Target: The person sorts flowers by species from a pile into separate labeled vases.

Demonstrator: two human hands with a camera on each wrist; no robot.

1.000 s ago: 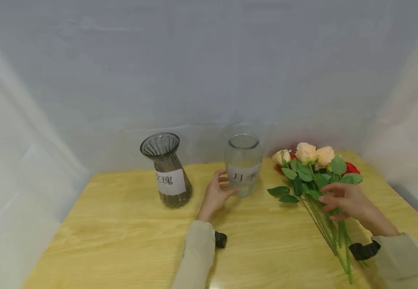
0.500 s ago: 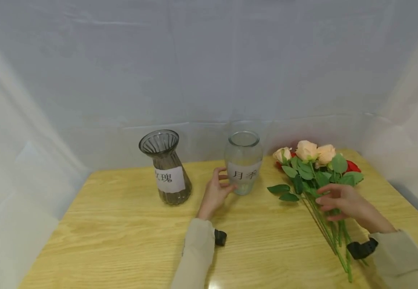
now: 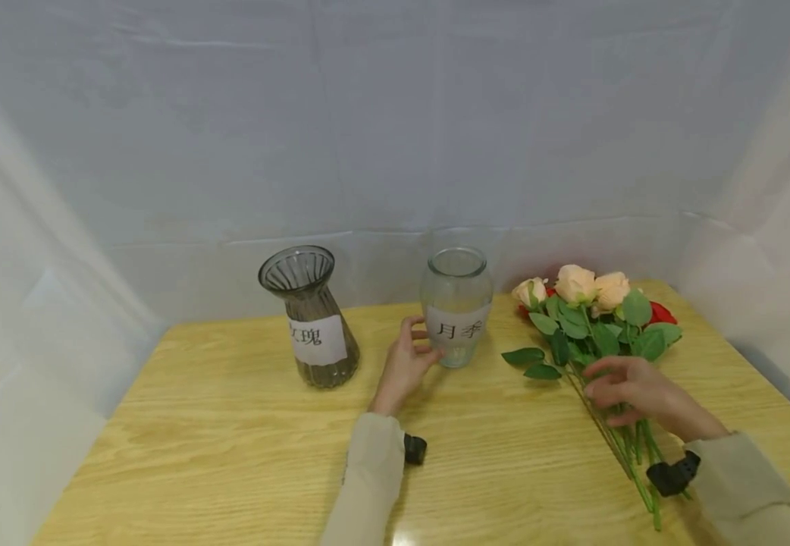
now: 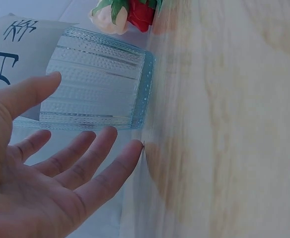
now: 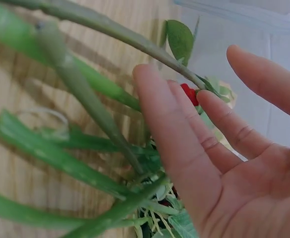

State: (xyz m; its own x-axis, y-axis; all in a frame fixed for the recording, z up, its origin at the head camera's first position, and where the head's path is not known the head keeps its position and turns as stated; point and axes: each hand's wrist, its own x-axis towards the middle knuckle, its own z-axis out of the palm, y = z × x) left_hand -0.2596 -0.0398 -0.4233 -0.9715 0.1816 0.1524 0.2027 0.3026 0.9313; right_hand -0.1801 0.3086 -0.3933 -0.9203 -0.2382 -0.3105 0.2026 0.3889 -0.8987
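My left hand (image 3: 405, 368) is beside the lower left of a clear glass vase (image 3: 457, 292) with a white paper label. In the left wrist view its fingers are spread and relaxed, and the thumb (image 4: 36, 94) overlaps the vase's side. Over the stems of a bunch of flowers (image 3: 575, 287) at the right is my right hand (image 3: 644, 394), its fingers loosely bent and apart. Peach and red blooms with green leaves top the bunch. Seen from the right wrist, several green stems (image 5: 80, 94) run past the fingers, and nothing is gripped in them.
A grey ribbed glass vase (image 3: 323, 326) with a flared mouth and a white label stands left of the clear one. All of it is on a wooden table (image 3: 231, 447), with a pale sheet (image 3: 395, 136) hanging behind and at both sides.
Over the flower stems, my right hand has moved slightly to the left. My left hand stays beside the clear vase, and both vases keep their places.
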